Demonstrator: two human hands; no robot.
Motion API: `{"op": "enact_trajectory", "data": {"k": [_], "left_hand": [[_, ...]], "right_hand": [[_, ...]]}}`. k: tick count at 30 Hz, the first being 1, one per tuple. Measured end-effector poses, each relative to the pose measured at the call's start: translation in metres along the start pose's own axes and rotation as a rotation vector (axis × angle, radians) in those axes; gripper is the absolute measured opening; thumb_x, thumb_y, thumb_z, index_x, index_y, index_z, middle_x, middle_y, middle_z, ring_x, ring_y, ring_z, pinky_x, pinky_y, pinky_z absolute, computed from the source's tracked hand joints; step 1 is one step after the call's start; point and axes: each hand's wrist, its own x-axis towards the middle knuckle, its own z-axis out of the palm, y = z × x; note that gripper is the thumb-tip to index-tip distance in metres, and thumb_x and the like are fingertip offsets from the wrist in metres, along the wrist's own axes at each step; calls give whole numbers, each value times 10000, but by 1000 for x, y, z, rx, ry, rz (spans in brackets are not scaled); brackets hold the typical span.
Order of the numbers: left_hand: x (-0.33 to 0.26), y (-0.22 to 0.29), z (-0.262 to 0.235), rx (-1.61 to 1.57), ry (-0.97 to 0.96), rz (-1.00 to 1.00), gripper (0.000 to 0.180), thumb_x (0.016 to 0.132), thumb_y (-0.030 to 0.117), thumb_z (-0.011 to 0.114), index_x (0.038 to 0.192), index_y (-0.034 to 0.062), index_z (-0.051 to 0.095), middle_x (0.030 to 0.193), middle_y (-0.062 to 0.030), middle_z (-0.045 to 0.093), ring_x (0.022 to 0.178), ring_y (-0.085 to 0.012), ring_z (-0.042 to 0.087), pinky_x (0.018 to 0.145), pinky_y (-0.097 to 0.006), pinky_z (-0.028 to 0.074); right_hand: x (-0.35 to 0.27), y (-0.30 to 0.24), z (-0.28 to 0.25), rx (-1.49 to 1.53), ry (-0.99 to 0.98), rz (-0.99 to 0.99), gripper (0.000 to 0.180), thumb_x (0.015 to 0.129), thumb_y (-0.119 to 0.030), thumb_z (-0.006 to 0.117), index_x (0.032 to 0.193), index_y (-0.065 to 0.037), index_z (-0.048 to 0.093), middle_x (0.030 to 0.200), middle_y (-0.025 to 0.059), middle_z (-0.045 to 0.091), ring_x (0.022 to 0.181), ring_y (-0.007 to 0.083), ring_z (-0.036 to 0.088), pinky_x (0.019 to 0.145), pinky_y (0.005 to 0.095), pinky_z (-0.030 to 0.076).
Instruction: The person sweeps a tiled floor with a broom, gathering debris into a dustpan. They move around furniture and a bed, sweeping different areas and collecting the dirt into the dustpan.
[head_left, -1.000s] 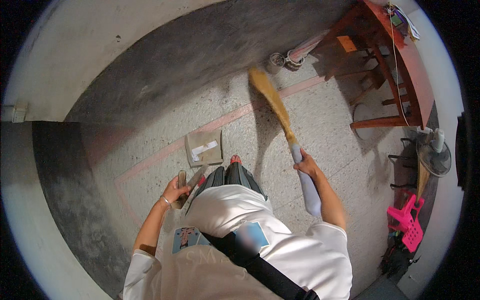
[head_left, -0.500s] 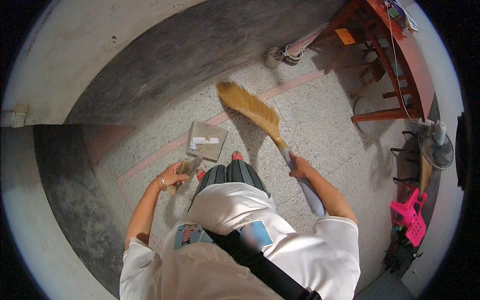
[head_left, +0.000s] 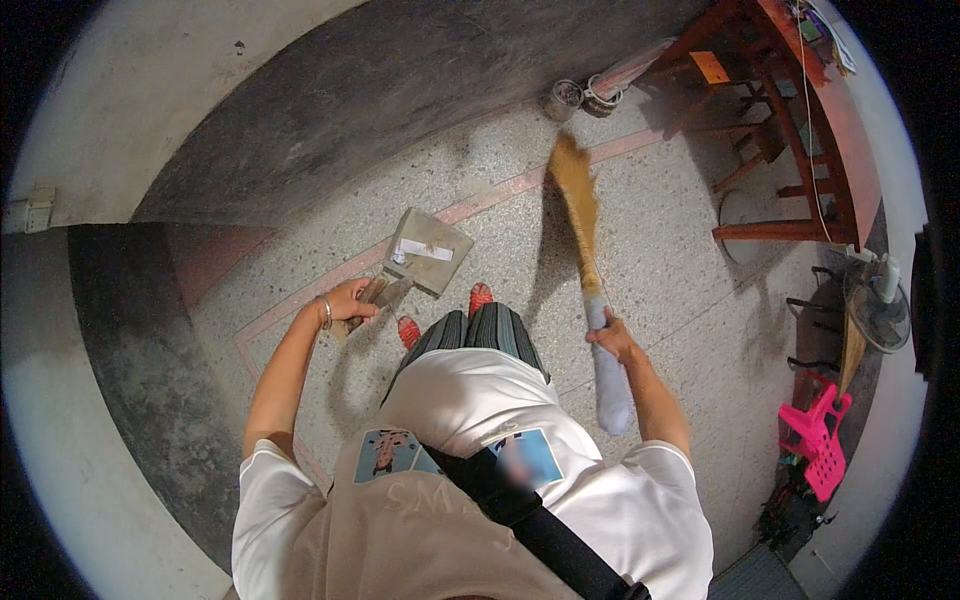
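My left hand point(head_left: 348, 300) grips the wooden handle of a flat grey dustpan point(head_left: 428, 252) that rests on the speckled floor just ahead of my red shoes point(head_left: 480, 297); a strip of white paper lies on the pan. My right hand point(head_left: 612, 338) holds a straw broom point(head_left: 578, 198) by its pale wrapped handle. The yellow-brown bristles point away from me, to the right of the dustpan and apart from it.
A dark-painted wall band point(head_left: 380, 110) curves across the far side and left. Two small tins point(head_left: 580, 97) stand at its foot. A red wooden table point(head_left: 800, 130) stands at right, with a floor fan point(head_left: 878, 310) and a pink plastic stool point(head_left: 820, 445) below it.
The broom head has swung from near the dustpan out to the right and farther away. The dustpan and my left hand have stayed almost in place.
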Motion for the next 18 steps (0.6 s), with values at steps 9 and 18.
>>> {"op": "enact_trajectory", "data": {"k": [9,18], "left_hand": [[-9,-22,14,33,12,-16,320,721,98,665,984,31,496,786,-28,574,627,-96,545,557,-242,460],[-17,-19,8,82,-18,-43,320,790,283,611,942,26,496,759,-26,566,639,-89,535,578,-251,453]], "right_hand": [[-64,-5,61,121,-244,-33,918,552,-102,666,1326,34,193,1070,171,534,896,217,543,798,270,421],[-101,-72,11,-223,-85,-216,875,548,-108,668,1311,10,255,1130,198,519,993,253,539,849,281,406]]}}
